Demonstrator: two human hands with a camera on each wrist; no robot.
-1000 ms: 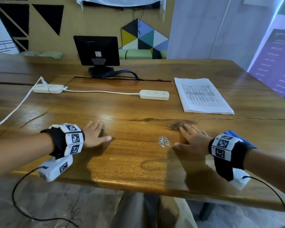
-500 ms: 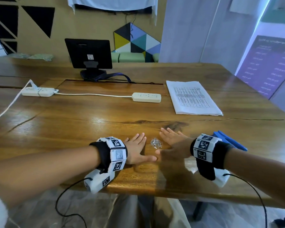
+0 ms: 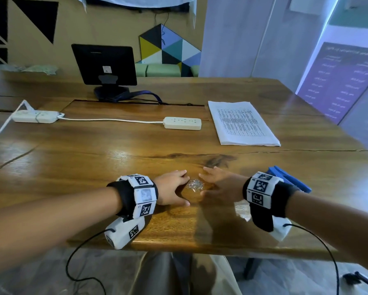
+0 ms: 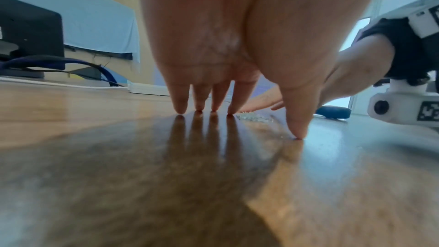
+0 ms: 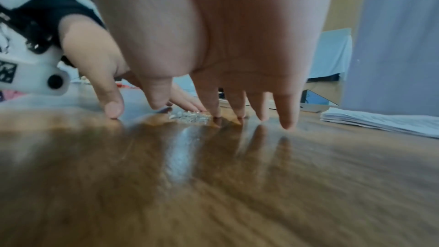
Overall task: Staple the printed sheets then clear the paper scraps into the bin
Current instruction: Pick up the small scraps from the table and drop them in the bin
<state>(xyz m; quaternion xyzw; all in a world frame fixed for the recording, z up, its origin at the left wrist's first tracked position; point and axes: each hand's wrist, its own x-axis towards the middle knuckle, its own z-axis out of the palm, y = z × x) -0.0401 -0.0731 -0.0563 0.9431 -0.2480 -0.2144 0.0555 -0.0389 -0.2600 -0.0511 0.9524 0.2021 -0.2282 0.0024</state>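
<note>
A small heap of silvery scraps (image 3: pixel 194 185) lies on the wooden table (image 3: pixel 93 158) near its front edge. My left hand (image 3: pixel 173 189) and right hand (image 3: pixel 218 185) stand on either side of the heap, fingers straight, fingertips on the wood, cupping it between them. In the left wrist view the heap (image 4: pixel 254 116) sits just right of my fingertips (image 4: pixel 180 109). In the right wrist view the heap (image 5: pixel 190 116) lies between my thumb and fingers (image 5: pixel 286 119). The stack of printed sheets (image 3: pixel 241 123) rests at the back right. A blue stapler (image 3: pixel 289 178) shows behind my right wrist.
A white power strip (image 3: pixel 182 123) and a second one (image 3: pixel 35 116) lie across the middle of the table, joined by a cable. A black monitor (image 3: pixel 104 64) stands at the back. No bin is in view.
My left hand has slid right across the table to the heap of scraps. Both hands have closed in on it from either side.
</note>
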